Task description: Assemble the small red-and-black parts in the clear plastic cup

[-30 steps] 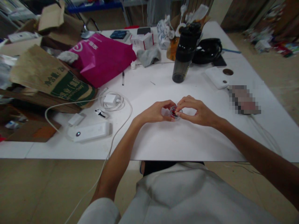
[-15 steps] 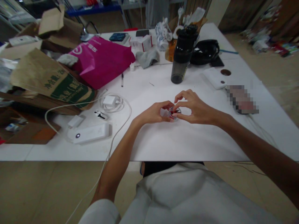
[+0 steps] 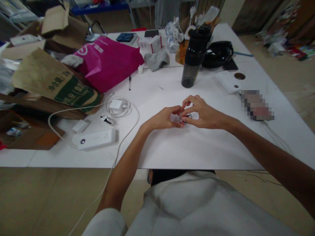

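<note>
My curled left hand (image 3: 162,118) holds a clear container (image 3: 175,118). I cannot tell if my half-closed right hand (image 3: 205,114) beside it grips something.

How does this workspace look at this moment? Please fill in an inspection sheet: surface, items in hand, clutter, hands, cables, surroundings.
Surface: white table, with things along its far and left sides.
Items in hand: small transparent container; its contents are too small to tell.
Clutter: pink bag, brown paper bag, dark bottle, pen, white oblong device.
Hands: left hand curled around the container; right hand with fingertips at it, any grip unclear.
Cables: white cable coiled by a white charger, with a length running over the near edge.
Surroundings: blue table behind; a jumbled pile on the floor at right.
</note>
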`<state>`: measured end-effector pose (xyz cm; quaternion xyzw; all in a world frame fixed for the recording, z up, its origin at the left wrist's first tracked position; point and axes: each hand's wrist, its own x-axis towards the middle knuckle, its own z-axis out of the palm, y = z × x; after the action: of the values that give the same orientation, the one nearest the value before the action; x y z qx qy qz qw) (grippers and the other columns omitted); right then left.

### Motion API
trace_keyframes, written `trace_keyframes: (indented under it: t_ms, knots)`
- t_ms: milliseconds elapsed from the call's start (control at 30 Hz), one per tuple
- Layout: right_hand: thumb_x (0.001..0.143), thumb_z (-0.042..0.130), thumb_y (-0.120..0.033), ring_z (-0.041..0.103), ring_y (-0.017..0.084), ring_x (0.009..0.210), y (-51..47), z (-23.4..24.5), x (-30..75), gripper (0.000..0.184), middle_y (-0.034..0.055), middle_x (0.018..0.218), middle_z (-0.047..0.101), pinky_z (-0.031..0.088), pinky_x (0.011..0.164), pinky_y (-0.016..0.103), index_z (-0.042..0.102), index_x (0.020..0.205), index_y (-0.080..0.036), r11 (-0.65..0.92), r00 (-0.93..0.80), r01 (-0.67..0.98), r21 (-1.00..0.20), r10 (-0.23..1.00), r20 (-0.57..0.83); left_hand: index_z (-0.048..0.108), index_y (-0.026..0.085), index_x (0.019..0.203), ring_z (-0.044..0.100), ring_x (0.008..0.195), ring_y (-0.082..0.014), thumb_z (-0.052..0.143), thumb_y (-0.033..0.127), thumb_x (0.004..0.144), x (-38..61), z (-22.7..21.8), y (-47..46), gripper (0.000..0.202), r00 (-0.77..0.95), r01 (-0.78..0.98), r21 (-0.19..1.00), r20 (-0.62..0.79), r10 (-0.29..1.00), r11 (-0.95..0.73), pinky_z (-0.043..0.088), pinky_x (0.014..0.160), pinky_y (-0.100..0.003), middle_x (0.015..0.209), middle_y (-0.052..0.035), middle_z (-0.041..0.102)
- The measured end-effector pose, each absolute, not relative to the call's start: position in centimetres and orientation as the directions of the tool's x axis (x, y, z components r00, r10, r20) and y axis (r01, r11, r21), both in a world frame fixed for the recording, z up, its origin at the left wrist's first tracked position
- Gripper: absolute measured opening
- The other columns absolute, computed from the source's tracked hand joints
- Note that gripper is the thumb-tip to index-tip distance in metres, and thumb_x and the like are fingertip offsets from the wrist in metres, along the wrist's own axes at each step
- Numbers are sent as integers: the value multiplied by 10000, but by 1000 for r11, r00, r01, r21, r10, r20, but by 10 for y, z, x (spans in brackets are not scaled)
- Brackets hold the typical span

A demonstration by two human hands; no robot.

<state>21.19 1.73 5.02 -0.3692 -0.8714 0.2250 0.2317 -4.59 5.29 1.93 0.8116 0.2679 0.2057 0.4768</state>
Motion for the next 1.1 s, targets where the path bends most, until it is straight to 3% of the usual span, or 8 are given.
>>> trace_keyframes:
  t_ms: [433,633,767,1100]
  knots:
    - [947,872,-378,598,334,1095,33,65,209,80,116,1180,697,424,979,515,892,951,-301,684,-703,564,-462,691,166,782,207,1216,784,1128,-273,987,428,843,-44,17,52,479,763,238,882,90,640,-407,578,1084,-429,1231,-85,847]
    - [993,802,-369,668,290,995,22,64,213,103,43,1013,819,434,959,477,820,1038,-278,625,-651,525,-578,732,201,776,219,1314,763,1195,-279,971,372,848,-45,19,52,529,776,214,882,107,621,-419,557,1130,-453,1304,-89,832]
    - [980,800,-351,700,299,1014,16,60,214,75,30,1023,861,450,978,483,822,1012,-287,613,-603,528,-588,758,248,782,231,1301,752,1188,-276,965,390,854,-45,20,52,509,780,215,878,109,616,-427,553,1135,-457,1283,-84,831]
    - [983,839,-375,682,303,1035,20,54,216,101,70,1085,790,450,991,496,824,1013,-280,642,-620,508,-574,735,274,769,222,1231,760,1200,-269,963,432,867,-44,20,52,463,787,200,889,105,608,-412,547,1145,-451,1288,-87,830]
